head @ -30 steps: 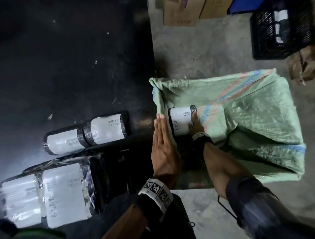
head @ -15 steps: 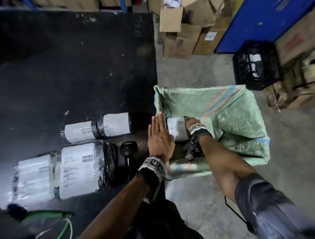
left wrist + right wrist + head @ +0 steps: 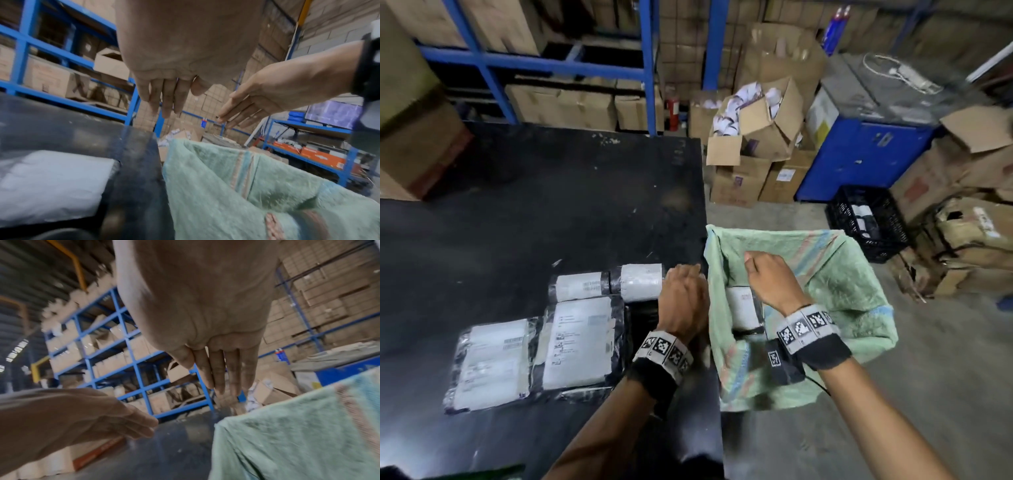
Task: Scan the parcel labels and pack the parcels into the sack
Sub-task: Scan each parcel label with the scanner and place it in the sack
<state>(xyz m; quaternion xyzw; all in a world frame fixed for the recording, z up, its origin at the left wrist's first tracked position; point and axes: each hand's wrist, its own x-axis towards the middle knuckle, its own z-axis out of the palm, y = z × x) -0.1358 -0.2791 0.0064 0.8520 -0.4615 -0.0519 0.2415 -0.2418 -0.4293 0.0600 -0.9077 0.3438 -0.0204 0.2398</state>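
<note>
A green woven sack [image 3: 842, 291] stands open on the floor against the right edge of the black table [image 3: 517, 222]. One white-labelled parcel [image 3: 743, 306] lies inside it. My right hand [image 3: 767, 277] hovers above the sack mouth, fingers straight, holding nothing. At the table's right edge my left hand [image 3: 683, 294] is also open and empty, beside a rolled parcel [image 3: 642, 281]. A second rolled parcel [image 3: 582, 286] and two flat labelled parcels [image 3: 582, 339] [image 3: 489, 363] lie on the table. The wrist views show the left fingers [image 3: 164, 100] and right fingers [image 3: 222, 369] straight above the sack [image 3: 246, 194].
A black plastic crate [image 3: 866, 219] sits on the concrete floor behind the sack. Open cardboard boxes [image 3: 753, 137] and a blue cabinet [image 3: 859, 154] stand further back. Blue shelving [image 3: 647, 68] with cartons runs behind the table.
My right hand has let go of the parcel and risen out of the sack. The left hand has lifted from the sack's rim. The head view has tilted up.
</note>
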